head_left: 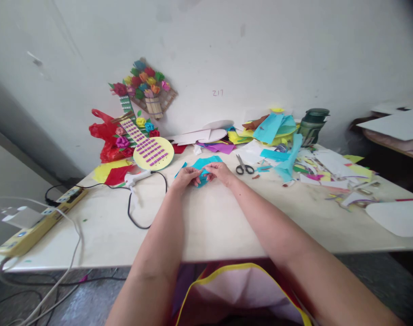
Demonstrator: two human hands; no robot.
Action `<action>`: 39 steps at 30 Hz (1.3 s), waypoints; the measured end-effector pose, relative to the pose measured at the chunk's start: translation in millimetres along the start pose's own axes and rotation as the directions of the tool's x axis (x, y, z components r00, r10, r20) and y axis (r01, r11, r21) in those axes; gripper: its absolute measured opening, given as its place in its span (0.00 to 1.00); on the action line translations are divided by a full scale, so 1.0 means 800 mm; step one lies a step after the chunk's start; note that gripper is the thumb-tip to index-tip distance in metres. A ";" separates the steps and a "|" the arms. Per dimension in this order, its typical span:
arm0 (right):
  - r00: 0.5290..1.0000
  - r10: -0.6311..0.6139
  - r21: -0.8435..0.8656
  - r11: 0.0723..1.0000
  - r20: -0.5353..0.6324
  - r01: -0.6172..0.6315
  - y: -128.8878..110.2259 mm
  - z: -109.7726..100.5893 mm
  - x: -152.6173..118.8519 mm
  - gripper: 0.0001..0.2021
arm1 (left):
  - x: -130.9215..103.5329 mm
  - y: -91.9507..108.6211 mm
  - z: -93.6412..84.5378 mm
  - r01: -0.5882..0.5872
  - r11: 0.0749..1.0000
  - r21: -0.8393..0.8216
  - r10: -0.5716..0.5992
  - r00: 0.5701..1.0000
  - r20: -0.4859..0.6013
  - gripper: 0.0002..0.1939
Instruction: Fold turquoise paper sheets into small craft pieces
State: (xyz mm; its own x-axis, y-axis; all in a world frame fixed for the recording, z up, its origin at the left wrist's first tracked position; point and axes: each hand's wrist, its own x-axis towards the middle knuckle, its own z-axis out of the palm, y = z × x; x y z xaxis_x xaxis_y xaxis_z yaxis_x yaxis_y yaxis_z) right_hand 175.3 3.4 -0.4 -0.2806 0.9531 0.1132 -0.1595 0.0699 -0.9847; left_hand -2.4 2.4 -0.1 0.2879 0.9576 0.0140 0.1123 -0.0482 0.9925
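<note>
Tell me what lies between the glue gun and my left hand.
In the head view, part of a black cord's loop lies between the glue gun and your left hand, on otherwise bare tabletop.

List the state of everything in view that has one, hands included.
Left hand: fingers pinched, contents unclear
Right hand: same
Blue paper: under the fingers, part uncovered
Scissors: lying flat, blade gap unclear
Glue gun: lying down, power unclear
Bottle: upright, lid on
Red bag: crumpled
Power strip: plugs in, live or not unclear
</note>
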 end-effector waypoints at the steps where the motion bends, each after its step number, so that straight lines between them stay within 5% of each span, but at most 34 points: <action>1: 1.000 0.010 0.032 0.999 0.013 -0.010 -0.001 -0.001 0.000 0.09 | 0.001 -0.001 -0.001 -0.001 1.000 -0.014 0.001 1.000 0.003 0.21; 6: 0.998 -0.019 0.154 0.988 0.060 0.010 -0.004 -0.009 -0.001 0.12 | 0.003 -0.005 -0.005 -0.005 0.995 -0.097 0.005 1.000 -0.004 0.19; 14: 0.999 -0.043 0.038 0.998 -0.007 0.044 -0.006 -0.007 -0.003 0.12 | 0.003 -0.006 -0.007 0.002 0.987 -0.162 -0.004 1.000 -0.008 0.17; 26: 0.995 -0.085 -0.001 0.996 -0.059 0.085 -0.006 -0.008 -0.001 0.08 | 0.003 -0.006 -0.007 0.004 0.987 -0.163 -0.005 1.000 -0.005 0.18; 39: 0.988 -0.047 0.136 0.988 -0.148 0.067 -0.001 -0.015 0.004 0.06 | 0.001 -0.002 -0.004 -0.022 0.991 -0.130 0.015 0.999 -0.049 0.18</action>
State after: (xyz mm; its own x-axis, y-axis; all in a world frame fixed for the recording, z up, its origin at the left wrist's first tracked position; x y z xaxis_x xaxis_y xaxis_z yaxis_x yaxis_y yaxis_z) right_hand 186.1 10.3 -1.1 -0.1301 0.9818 0.1383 -0.3056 0.0930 -0.9476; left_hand -5.1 4.1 -1.2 0.2422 0.9696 0.0351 -0.0183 -0.0316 0.9993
